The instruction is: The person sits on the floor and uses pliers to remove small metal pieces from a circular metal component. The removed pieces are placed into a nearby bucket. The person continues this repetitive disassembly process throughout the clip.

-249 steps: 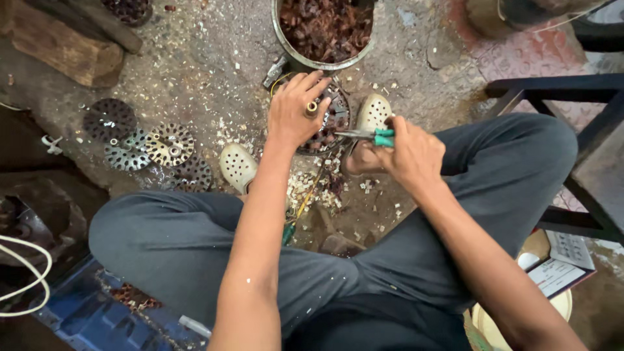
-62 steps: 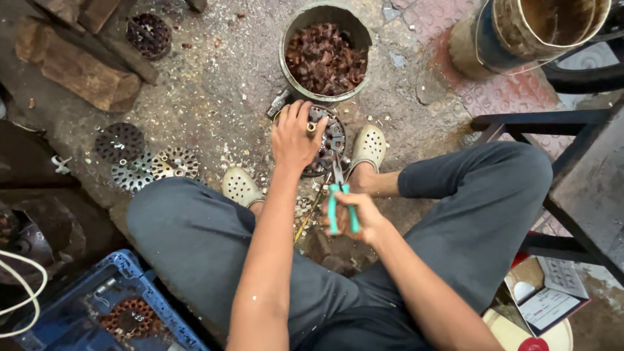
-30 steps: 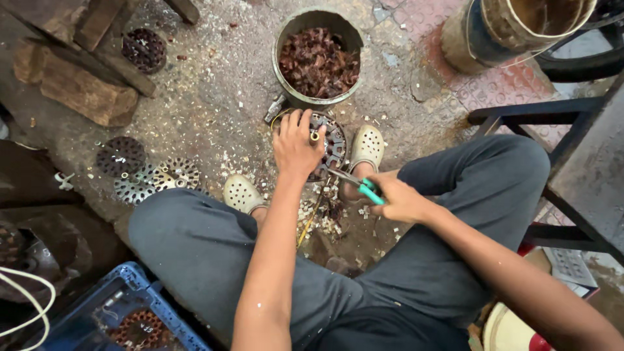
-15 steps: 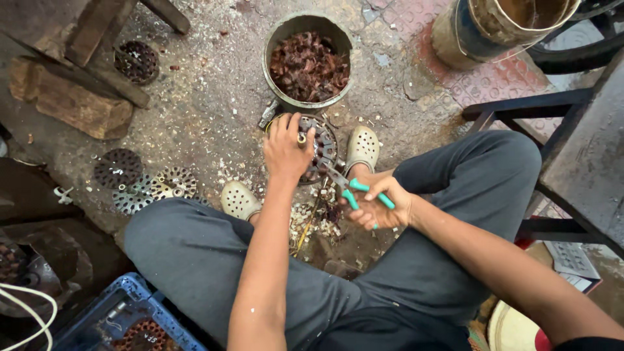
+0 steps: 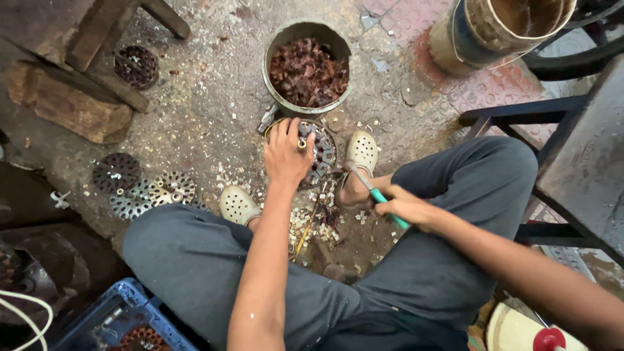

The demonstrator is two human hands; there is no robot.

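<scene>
I sit with my knees apart over a round metal motor core (image 5: 322,153) that lies on the ground between my two pale clogs. My left hand (image 5: 286,153) presses down on the core's left side, fingers spread over its rim. My right hand (image 5: 406,208) grips pliers with green handles (image 5: 383,200); their metal jaws point up-left toward the core's lower right edge. Cut bits of wire and pale chips litter the ground (image 5: 312,224) below the core.
A metal pot (image 5: 307,68) full of reddish-brown wire scraps stands just beyond the core. Several stripped round cores (image 5: 143,192) lie at left, wood blocks (image 5: 71,110) beyond them. A dark metal frame (image 5: 507,114) is at right, a blue crate (image 5: 117,322) at lower left.
My right hand with the pliers has swung from near the core out to the right and lower. The left hand stays on the core. The view has shifted slightly.
</scene>
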